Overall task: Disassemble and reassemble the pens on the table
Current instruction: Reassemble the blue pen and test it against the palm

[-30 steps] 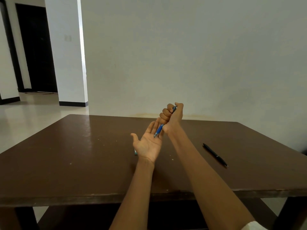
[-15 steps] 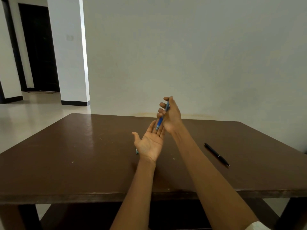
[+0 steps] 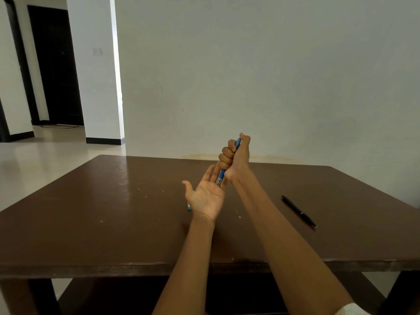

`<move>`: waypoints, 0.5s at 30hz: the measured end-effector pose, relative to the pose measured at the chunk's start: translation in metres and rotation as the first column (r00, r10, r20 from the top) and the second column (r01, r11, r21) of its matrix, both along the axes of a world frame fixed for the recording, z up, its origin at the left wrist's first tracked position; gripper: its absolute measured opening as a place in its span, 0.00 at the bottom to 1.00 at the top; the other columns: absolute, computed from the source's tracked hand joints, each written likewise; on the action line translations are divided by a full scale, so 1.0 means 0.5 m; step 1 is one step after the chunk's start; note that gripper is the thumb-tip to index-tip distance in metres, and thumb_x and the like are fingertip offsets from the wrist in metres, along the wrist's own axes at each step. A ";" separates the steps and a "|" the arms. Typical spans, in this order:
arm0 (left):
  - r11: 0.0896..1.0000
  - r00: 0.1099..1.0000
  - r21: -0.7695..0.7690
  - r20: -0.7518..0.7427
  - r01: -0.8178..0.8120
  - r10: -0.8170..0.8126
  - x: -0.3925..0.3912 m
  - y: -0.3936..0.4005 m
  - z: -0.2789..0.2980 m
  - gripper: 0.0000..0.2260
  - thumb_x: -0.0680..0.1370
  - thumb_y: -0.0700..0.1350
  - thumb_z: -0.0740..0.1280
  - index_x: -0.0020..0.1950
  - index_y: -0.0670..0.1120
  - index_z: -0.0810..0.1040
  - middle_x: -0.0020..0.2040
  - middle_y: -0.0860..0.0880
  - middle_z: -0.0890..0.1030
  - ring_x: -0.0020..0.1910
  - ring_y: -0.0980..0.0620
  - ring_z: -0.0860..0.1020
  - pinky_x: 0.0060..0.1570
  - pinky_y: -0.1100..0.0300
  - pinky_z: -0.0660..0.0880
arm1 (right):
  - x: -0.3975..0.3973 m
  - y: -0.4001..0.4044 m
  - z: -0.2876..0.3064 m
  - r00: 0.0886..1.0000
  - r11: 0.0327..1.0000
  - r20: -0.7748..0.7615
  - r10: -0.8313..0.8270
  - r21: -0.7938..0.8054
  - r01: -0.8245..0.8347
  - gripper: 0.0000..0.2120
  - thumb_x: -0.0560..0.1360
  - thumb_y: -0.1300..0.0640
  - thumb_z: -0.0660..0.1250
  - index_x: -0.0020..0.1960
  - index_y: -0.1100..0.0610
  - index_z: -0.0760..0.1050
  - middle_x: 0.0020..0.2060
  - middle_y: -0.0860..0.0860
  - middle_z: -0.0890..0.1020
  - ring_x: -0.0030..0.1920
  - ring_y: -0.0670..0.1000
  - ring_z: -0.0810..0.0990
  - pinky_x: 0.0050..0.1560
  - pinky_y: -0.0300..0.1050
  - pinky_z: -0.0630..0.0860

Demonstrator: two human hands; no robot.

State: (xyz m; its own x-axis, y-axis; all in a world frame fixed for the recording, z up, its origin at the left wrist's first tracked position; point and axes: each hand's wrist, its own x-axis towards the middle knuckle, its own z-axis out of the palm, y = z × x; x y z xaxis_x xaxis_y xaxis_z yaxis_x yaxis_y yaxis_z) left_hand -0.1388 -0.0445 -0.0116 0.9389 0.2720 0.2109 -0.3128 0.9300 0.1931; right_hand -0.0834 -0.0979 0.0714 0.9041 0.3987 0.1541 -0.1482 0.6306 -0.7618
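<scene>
R hand (image 3: 236, 159) fisting blue pen (image 3: 222, 173) at frame center, tip pressing into flat open L hand (image 3: 205, 196); pen prob light, stiff, slick, so grip mid-barrel.

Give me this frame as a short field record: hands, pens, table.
right hand: fist round the blue pen, tip pointing down
left hand: open, palm up, under the pen tip
contact: tip at the left palm; touching or not, cannot tell
black pen: lying on the table, right of both arms, untouched
green item: small piece on the table by the left hand, mostly hidden
</scene>
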 end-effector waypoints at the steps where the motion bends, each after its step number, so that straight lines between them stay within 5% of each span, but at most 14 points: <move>1: 1.000 1.000 0.001 0.001 0.001 -0.001 0.000 0.000 0.000 0.39 0.76 0.68 0.42 0.68 0.36 0.65 0.63 0.37 0.74 0.61 0.41 0.74 0.53 0.50 0.77 | 0.000 0.000 -0.001 1.000 1.000 -0.003 -0.002 0.009 0.002 0.26 0.76 0.40 0.55 0.24 0.51 0.57 0.17 0.45 0.58 0.17 0.44 0.53 0.19 0.31 0.52; 15: 1.000 1.000 0.009 -0.003 0.004 -0.004 0.003 0.001 -0.004 0.38 0.76 0.68 0.43 0.65 0.36 0.67 0.64 0.37 0.73 0.62 0.41 0.73 0.56 0.49 0.75 | -0.002 0.004 -0.001 0.999 0.999 0.044 -0.011 -0.034 0.013 0.27 0.76 0.39 0.55 0.24 0.51 0.56 0.17 0.45 0.58 0.18 0.44 0.53 0.20 0.33 0.51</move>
State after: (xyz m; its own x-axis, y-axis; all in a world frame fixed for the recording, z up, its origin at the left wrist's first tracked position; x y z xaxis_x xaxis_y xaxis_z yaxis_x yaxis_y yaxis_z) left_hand -0.1374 -0.0440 -0.0135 0.9407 0.2660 0.2105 -0.3081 0.9296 0.2022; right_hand -0.0843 -0.0957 0.0709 0.9015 0.3936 0.1797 -0.1070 0.6052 -0.7888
